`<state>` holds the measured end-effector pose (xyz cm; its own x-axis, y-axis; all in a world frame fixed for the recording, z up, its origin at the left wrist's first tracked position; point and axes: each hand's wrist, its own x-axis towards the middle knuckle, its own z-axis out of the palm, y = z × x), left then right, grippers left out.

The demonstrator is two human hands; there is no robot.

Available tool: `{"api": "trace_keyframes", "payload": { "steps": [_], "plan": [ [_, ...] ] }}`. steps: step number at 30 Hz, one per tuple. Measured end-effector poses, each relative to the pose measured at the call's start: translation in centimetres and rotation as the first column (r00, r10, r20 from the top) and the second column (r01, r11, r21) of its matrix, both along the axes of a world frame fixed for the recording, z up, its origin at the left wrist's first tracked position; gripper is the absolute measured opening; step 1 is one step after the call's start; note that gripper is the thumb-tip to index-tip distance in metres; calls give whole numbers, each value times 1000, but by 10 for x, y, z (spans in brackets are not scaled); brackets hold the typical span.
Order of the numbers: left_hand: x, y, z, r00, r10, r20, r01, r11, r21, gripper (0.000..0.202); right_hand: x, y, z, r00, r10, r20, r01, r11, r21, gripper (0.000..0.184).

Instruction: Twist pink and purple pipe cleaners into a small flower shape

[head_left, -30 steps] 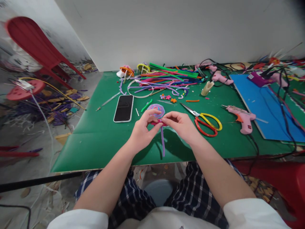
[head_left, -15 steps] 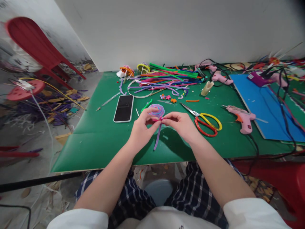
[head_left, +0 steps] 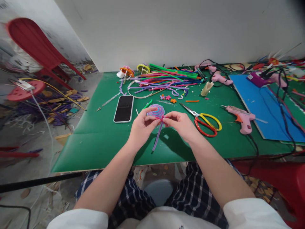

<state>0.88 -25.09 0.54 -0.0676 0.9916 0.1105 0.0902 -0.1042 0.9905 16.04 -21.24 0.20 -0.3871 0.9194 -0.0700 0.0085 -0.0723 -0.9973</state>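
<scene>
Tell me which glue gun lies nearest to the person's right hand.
The pink glue gun with the orange trigger, lying just right of the scissors; the other glue guns lie much farther back.

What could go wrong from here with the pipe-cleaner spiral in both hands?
1. The left hand and right hand pinch one small spot, the pink wrap under the spiral disc; it may slip and loosen.
2. The scissors lie close beside the right hand; a nick seems possible.
3. The purple stem hangs free and could bend.
</scene>
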Motion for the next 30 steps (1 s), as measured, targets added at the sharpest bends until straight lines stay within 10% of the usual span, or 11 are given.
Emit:
{"api": "trace_keyframes", "payload": {
  "steps": [30],
  "plan": [
    [3,2,-4,993,-55,100,60,997,-47,45,-5,-2,-2,998,-19,-60,16,998,-58,16]
  ]
}}
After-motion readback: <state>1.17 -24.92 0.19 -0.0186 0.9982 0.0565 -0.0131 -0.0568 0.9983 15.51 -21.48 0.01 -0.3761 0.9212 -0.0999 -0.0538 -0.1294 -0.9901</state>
